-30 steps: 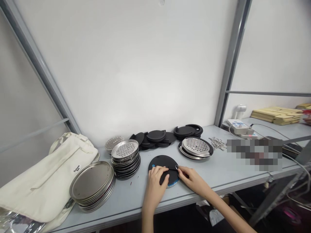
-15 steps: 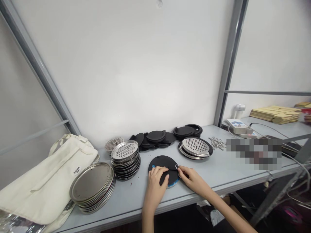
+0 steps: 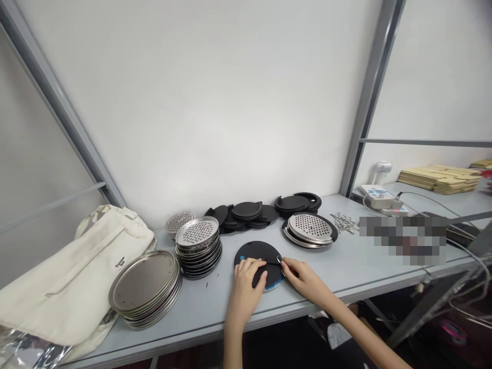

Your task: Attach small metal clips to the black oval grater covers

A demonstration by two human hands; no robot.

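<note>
A round black disc [image 3: 253,250] with a blue dot and a blue patch along its front edge lies flat near the table's front. Over its left side rests my left hand [image 3: 247,277], bent fingers pressing on top and the thumb apart from them, holding it down. My right hand [image 3: 300,275] is at the disc's right edge, thumb and forefinger pinched on a small metal wire hook [image 3: 279,259]. A dark slit or ridge runs across the disc between the fingertips of both hands. More wire hooks [image 3: 344,223] lie in a loose pile behind to the right.
Stacked perforated metal discs [image 3: 198,233] and plain metal lids [image 3: 144,282] stand left, beside a cream bag [image 3: 84,277]. Black round covers [image 3: 246,211] line the wall. Perforated plates in black rims [image 3: 311,228] lie behind right. White box with cables [image 3: 378,197] and cardboard stack [image 3: 440,179] are far right.
The view has shifted slightly, so the tabletop things sit a little higher in the picture. Both hands keep nearly the same hold on the disc and the hook.
</note>
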